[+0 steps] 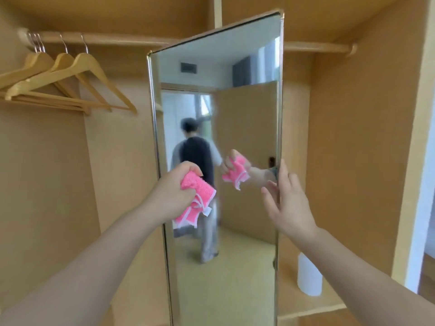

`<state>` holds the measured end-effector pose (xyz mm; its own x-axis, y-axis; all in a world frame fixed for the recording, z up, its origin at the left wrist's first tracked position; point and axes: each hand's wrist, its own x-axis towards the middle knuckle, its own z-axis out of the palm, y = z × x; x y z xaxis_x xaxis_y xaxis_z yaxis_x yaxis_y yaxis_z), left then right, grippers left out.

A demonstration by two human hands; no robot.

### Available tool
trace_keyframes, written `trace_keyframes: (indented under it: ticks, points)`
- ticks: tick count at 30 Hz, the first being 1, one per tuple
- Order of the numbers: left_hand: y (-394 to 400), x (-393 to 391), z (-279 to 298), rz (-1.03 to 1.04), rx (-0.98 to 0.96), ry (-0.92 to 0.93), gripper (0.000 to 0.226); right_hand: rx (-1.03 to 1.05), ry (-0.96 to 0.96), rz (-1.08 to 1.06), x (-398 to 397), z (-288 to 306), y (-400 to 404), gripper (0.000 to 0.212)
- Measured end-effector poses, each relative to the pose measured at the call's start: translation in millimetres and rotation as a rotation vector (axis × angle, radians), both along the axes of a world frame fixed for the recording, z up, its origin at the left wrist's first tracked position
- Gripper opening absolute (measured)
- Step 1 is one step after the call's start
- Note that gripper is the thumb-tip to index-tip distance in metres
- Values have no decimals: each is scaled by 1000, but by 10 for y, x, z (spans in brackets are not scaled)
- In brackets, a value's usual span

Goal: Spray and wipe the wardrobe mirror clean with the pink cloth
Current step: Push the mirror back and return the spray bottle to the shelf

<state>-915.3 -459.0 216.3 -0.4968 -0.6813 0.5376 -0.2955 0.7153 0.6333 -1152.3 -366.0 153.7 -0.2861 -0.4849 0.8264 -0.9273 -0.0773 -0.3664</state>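
Left hand [173,191]: fingers curling round bunched pink cloth [197,198], hovering at the mirror's [223,90] left gilt edge, cloth overlapping the glass. Right hand [286,201]: fingers lying straight, touching the right edge. Wooden hangers [68,83] are hanging well left. White bottle [309,276] is standing on the shelf [313,307] behind the right forearm.

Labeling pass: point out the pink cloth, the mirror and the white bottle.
pink cloth [197,191]: head view, bunched part below the left hand's fingers.
mirror [244,118]: head view, bare glass in the upper half.
white bottle [309,276]: head view, body, right of the mirror's frame.
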Motion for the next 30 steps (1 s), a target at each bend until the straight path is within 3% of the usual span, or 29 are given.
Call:
trace_keyframes:
  ticks: [3, 7, 21, 30]
  points:
    - [-25, 152, 48, -4, -19, -7, 45, -133, 212, -47, 169, -39, 18, 68]
    - [-100, 391, 32, 17, -2, 27, 43, -221, 338, -126, 507, -45, -20, 62]
    - [-459, 1233, -284, -51, 135, 33, 44, -76, 446, -306, 1409, -35, -344, 74]
    - [-670, 1375, -448, -118, 197, -10, 46, 36, 429, -471, 1365, -25, -554, 78]
